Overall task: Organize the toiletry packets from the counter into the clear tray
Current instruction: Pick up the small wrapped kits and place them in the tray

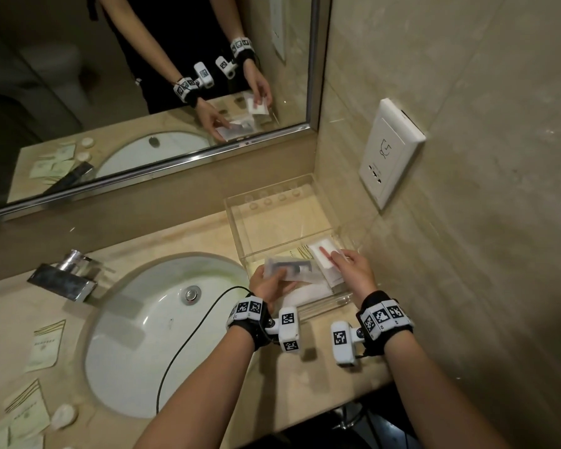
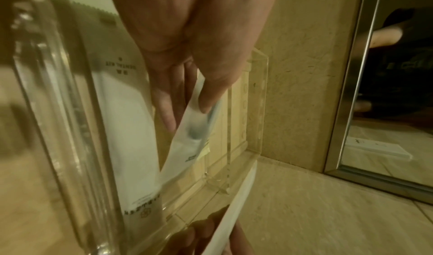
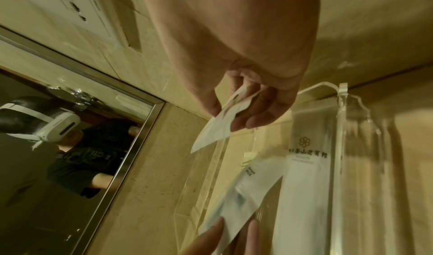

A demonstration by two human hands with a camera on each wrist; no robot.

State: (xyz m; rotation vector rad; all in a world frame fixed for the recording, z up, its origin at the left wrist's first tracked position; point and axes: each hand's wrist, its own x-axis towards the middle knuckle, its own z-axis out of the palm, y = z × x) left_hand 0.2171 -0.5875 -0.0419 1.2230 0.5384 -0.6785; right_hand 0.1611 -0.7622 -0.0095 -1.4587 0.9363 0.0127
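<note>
The clear tray (image 1: 272,218) stands on the counter's right end, against the wall. My left hand (image 1: 274,277) pinches a translucent packet (image 1: 292,270) with a dark item inside, above the tray's near half. My right hand (image 1: 336,257) pinches a small white packet (image 1: 321,254) just right of it. In the left wrist view, thumb and fingers of the left hand (image 2: 187,118) hold the translucent packet (image 2: 196,134) inside the tray wall (image 2: 257,101). The right wrist view shows my right hand (image 3: 229,118) holding the small packet (image 3: 215,133) over a long white packet (image 3: 304,181) lying in the tray.
A white sink (image 1: 162,335) with a chrome faucet (image 1: 65,273) fills the counter's middle. Several pale packets (image 1: 44,346) and a small round white item (image 1: 64,416) lie left of the sink. A black cable (image 1: 188,338) crosses the basin. A wall outlet (image 1: 389,150) and a mirror (image 1: 143,76) stand behind.
</note>
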